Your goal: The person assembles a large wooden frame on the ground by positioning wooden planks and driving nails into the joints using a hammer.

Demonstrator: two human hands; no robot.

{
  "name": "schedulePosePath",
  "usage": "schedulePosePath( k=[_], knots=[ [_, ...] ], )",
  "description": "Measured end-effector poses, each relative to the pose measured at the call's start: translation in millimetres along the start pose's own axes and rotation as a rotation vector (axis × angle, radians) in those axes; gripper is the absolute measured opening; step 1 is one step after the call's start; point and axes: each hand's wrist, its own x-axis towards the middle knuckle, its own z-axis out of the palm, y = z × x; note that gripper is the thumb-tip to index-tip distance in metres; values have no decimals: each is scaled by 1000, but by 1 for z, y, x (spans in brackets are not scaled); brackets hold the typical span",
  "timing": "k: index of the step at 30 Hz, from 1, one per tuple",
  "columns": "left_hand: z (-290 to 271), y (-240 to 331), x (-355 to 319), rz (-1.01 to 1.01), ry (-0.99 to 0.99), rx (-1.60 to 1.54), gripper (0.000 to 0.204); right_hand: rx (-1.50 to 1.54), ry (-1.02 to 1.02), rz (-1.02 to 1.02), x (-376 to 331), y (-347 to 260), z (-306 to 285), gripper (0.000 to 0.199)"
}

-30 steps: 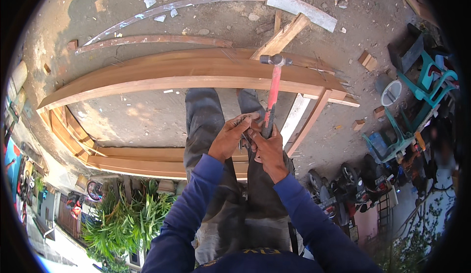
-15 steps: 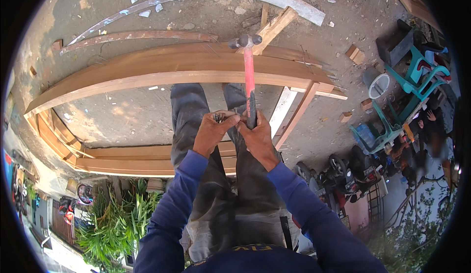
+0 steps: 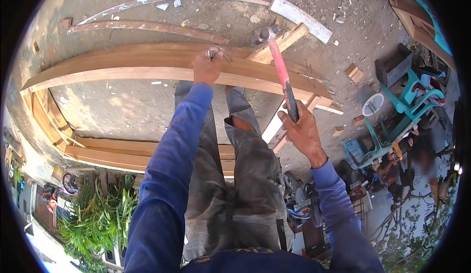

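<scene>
My right hand (image 3: pixel 303 130) is wrapped round the black grip of a hammer (image 3: pixel 278 66) with a red shaft. Its metal head points away from me, over the far side of the wooden frame. At the far beam (image 3: pixel 147 74), my left hand (image 3: pixel 207 68) is closed on several nails (image 3: pixel 212 54), whose shiny ends stick out between the fingers. That hand is over the beam's top; I cannot tell whether a nail touches the wood. A short wooden block (image 3: pixel 279 45) lies slanted against the beam's far side, below the hammer head.
Curved old strips (image 3: pixel 147 26) and a pale board (image 3: pixel 300 19) lie on the ground beyond the frame. To the right are teal plastic chairs (image 3: pixel 407 99), a bucket (image 3: pixel 371 104) and parked motorbikes (image 3: pixel 299 209). Green plants (image 3: pixel 100 219) grow at the near left.
My hands have parted. The left has reached forward with the nails to the far beam, while the right has carried the hammer to the right.
</scene>
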Motion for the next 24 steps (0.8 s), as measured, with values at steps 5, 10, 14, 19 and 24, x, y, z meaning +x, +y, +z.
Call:
schedulePosePath(
  k=[5,10,14,19,24],
  knots=[
    [7,0,4,-72,-79,91,22,-199,40,-152,-2,-21,-7,45],
    [19,15,-1,5,-113,307,26,-295,-151,28,1,-59,-23,43],
    [26,-12,8,46,-65,250,23,-468,-127,-230,18,-73,-16,39],
    [32,-6,1,-41,-79,111,24,-655,-87,-421,32,-103,-25,38],
    [37,-2,-4,-83,9,72,20,-771,-83,-401,46,-105,-25,37]
  ],
)
